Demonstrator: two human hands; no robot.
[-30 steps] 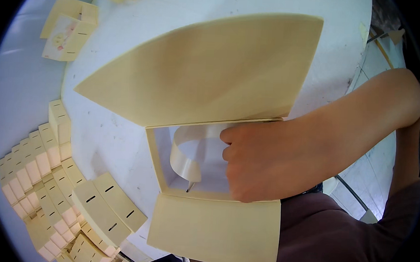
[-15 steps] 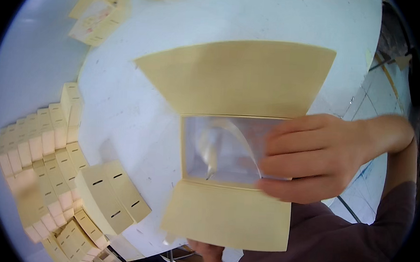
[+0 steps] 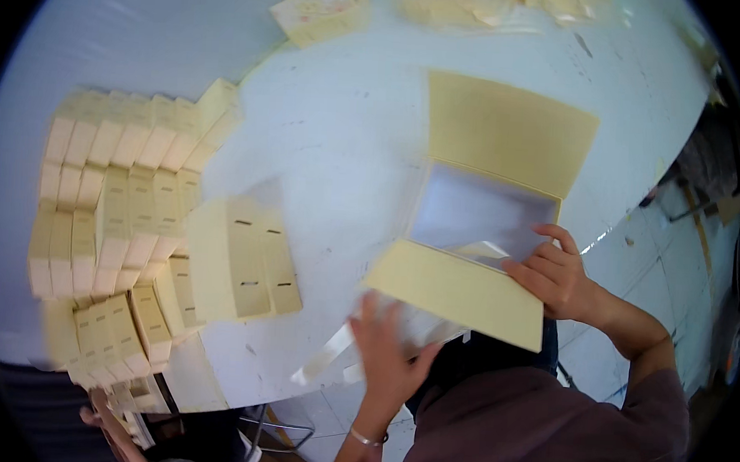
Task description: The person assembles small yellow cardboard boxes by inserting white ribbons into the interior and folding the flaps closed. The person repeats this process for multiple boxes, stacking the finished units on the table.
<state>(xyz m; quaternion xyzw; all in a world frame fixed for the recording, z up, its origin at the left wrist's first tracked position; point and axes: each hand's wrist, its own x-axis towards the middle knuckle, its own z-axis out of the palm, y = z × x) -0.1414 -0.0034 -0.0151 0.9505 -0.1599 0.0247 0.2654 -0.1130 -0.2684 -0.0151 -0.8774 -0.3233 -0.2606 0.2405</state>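
A pale yellow box [image 3: 487, 205] with a white inside stands on the table in front of me, slightly right of the middle. One flap [image 3: 509, 129] lies back on the far side, and another flap [image 3: 467, 295] folds out toward me. My right hand [image 3: 562, 276] grips the box at its near right corner, fingers bent over the edge. A white ribbon [image 3: 484, 252] shows along the near inner edge. My left hand [image 3: 385, 345], blurred, has its fingers spread just below the near flap's left end. Beside it a white ribbon strip [image 3: 323, 358] trails over the table edge.
Stacked pale yellow boxes [image 3: 128, 210] fill the left side, with larger slotted boxes [image 3: 255, 267] nearer me. Another open box [image 3: 321, 11] stands at the far side. At lower left shows another person's arm [image 3: 113, 427]. The table's near edge runs beneath my hands.
The view has shifted, so the box now appears smaller and farther right. My left hand has come out from under the near flap. My right hand has moved from over the opening to the corner.
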